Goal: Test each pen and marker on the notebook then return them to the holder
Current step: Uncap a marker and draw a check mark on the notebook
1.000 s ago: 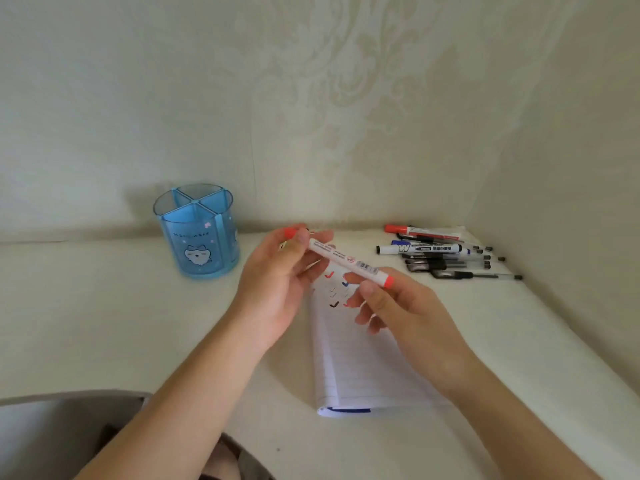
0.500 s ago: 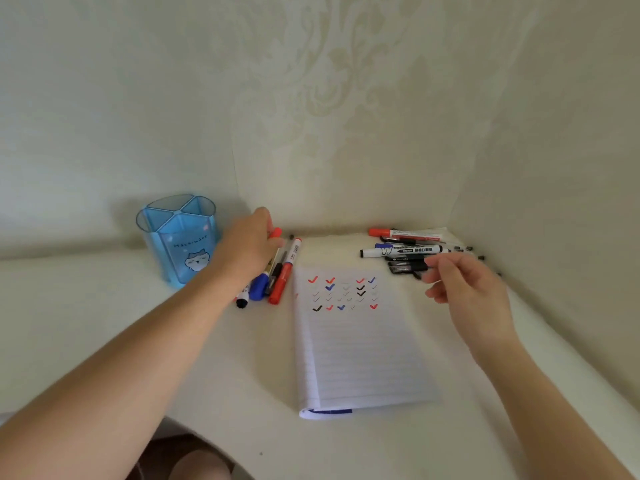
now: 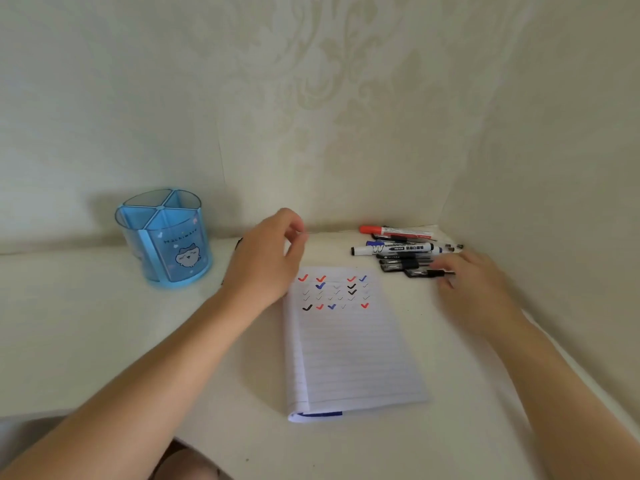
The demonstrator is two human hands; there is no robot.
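We are stretching both bare arms forward. Our left forearm (image 3: 156,368) is reaching from the lower left corner up toward the middle, and our bare left hand (image 3: 266,258) is hanging at its end with the back turned to us. Its fingers (image 3: 294,233) are curling loosely, the thumb close to the forefinger, and they are holding nothing that we can see. Our right forearm (image 3: 540,368) is lying along the lower right side. Our bare right hand (image 3: 474,282) is resting palm down and looking blurred, and its own fingers (image 3: 453,266) are pointing nearly straight to the left.

The blurred right hand (image 3: 474,285) covers the black pens' (image 3: 405,265) ends.
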